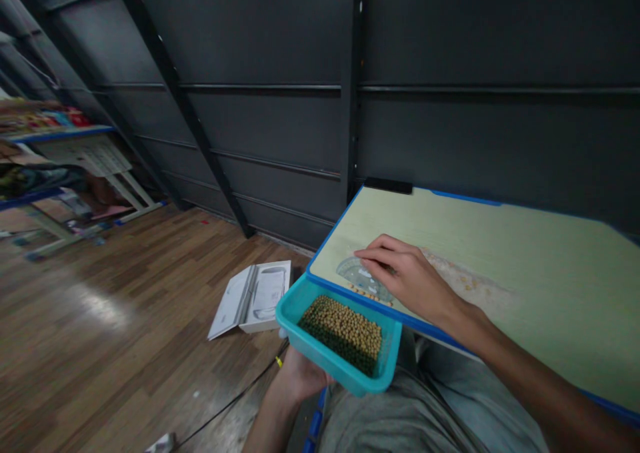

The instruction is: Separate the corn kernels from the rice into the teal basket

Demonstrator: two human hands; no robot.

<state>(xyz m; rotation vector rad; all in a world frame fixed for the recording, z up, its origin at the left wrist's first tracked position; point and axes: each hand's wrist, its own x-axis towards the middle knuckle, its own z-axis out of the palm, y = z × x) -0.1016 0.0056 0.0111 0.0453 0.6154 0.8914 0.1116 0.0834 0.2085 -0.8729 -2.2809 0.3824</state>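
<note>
My left hand (303, 373) grips a turquoise plastic basket (345, 377) from below and at its near side, just under the table's front edge. Inside it lie tan soybeans (350, 321) beside dark green mung beans (335, 343). Over the tabletop, my right hand (400, 269) has its fingers bent and closed at the upper edge of a clear protractor (363, 274), which rests on the table. A short row of loose soybeans (370, 295) lies between the protractor and the table edge, above the basket. Part of the protractor is hidden under my fingers.
The pale table (525, 253) has a blue rim, with a black flat object (389, 185) at its far edge. A crumb-like patch (467, 281) lies behind my right wrist. An opened white box (265, 296) and a black cable (235, 398) are on the wooden floor.
</note>
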